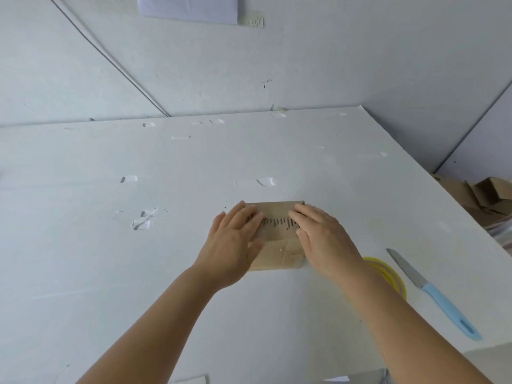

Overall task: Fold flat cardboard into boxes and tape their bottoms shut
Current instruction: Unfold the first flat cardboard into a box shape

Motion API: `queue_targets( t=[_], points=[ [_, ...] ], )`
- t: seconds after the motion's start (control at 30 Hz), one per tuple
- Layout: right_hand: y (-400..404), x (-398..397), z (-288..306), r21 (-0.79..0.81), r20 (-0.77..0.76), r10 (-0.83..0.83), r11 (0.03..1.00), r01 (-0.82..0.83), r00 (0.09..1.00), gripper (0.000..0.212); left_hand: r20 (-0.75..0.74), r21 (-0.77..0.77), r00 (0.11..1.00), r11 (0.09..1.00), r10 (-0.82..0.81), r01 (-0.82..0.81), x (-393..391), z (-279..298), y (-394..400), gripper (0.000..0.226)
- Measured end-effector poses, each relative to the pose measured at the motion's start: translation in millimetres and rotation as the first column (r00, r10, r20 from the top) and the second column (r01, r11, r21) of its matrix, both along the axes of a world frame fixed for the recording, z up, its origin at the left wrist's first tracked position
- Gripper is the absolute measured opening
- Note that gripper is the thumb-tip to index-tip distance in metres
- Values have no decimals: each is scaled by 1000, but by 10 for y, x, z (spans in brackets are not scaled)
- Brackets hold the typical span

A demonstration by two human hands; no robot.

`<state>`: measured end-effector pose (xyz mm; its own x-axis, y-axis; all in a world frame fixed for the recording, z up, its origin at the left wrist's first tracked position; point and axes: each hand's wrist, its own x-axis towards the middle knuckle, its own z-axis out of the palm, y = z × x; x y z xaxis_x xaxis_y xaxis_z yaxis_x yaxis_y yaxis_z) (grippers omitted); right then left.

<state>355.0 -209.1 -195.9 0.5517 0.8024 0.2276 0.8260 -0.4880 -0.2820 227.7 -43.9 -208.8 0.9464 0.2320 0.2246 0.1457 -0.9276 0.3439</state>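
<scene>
A small brown cardboard box (278, 239) stands on the white table (138, 245), its upper face marked with dark strokes and a strip of clear tape running down its near side. My left hand (232, 242) lies flat on the box's left part, fingers straight, thumb against the near face. My right hand (324, 236) presses flat on the right part, fingertips pointing left across the top. A yellow tape roll (388, 275) lies just right of the box, half hidden under my right forearm.
A knife (435, 292) with a light blue handle lies on the table to the right of the tape roll. Brown cardboard pieces (482, 198) are piled beyond the table's right edge. Scraps of clear tape (144, 220) stick to the tabletop. A wall rises behind the table.
</scene>
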Motion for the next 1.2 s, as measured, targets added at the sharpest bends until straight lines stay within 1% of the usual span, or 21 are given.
queue_targets(
  t=[0.07,0.13,0.2,0.33,0.43,0.47,0.57,0.6,0.8,0.97,1.07,1.13,1.2],
  points=[
    [-6,-49,-61,-111,-49,-1,994,-5,999,51,-67,41,997,999,-25,28,-15,-84,-10,62],
    [-13,-84,-121,-230,-41,-11,973,2,999,62,-71,85,997,996,-29,35,-4,-127,-19,61],
    [-15,-106,-127,-281,5,-16,960,17,1000,66,-39,62,999,997,-32,35,15,-126,-41,57],
    [-65,-142,-66,-226,21,-46,973,49,999,61,20,12,998,998,-65,65,-9,-98,-144,52],
    [-198,-233,-82,-226,8,-68,972,68,998,60,8,-3,994,994,-110,110,-79,-112,-250,53],
    [-236,-262,-93,-230,4,-79,970,78,997,59,-12,17,993,993,-114,114,-93,-116,-280,55],
    [-281,-310,-133,-235,20,-111,966,113,994,59,-59,200,996,976,-72,83,-80,-93,-396,60],
    [-276,-318,-147,-236,18,-118,965,119,993,58,-67,239,996,968,-64,78,-61,-79,-456,60],
    [-269,-320,-253,-232,14,-134,964,133,991,58,-123,238,992,970,-18,47,26,-108,-712,68],
    [-312,-332,-232,-170,-72,-131,979,117,989,61,-136,253,991,967,1,33,60,-82,-697,63],
    [-442,-358,-261,-142,-130,-158,980,139,979,68,-118,229,993,973,16,12,59,-93,-712,62],
    [-572,-318,-298,-157,-192,-193,974,164,962,73,-91,215,995,976,32,-12,67,-102,-720,63],
    [-740,-245,-357,-220,-244,-254,954,202,936,76,-67,214,997,976,42,-27,77,-116,-734,66]
  ],
)
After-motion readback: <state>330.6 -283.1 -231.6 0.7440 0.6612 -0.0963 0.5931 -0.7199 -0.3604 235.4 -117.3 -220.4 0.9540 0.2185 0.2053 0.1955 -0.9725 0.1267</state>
